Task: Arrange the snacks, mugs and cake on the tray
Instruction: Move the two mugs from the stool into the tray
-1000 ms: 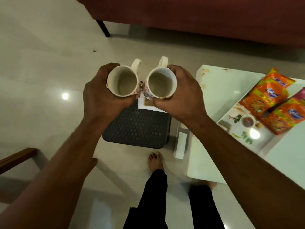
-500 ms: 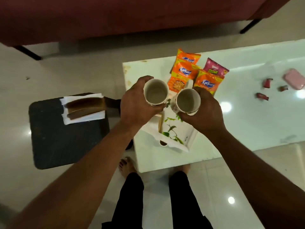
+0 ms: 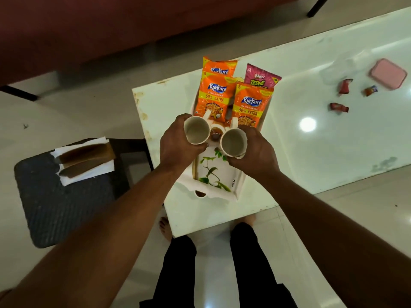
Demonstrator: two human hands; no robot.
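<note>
My left hand (image 3: 178, 145) grips a white mug (image 3: 196, 130) and my right hand (image 3: 255, 152) grips a second white mug (image 3: 233, 143). Both mugs are empty, upright, and held just above the middle of a white tray (image 3: 219, 181) printed with green leaves. The tray lies on the white table (image 3: 322, 138). Three orange Kurkure packets (image 3: 214, 94) and a pink snack packet (image 3: 261, 77) rest on the tray's far half. Two brown cake slices (image 3: 85, 157) lie on white paper on the dark stool to the left.
The dark woven stool (image 3: 60, 203) stands left of the table. A pink lidded box (image 3: 388, 74) and several small wrapped sweets (image 3: 339, 107) lie on the table's right part. A dark red sofa (image 3: 111, 25) runs along the far side. My legs stand at the table's near edge.
Both hands have carried the mugs from above the stool on the left to over the tray. The view has swung right and now centres on the table.
</note>
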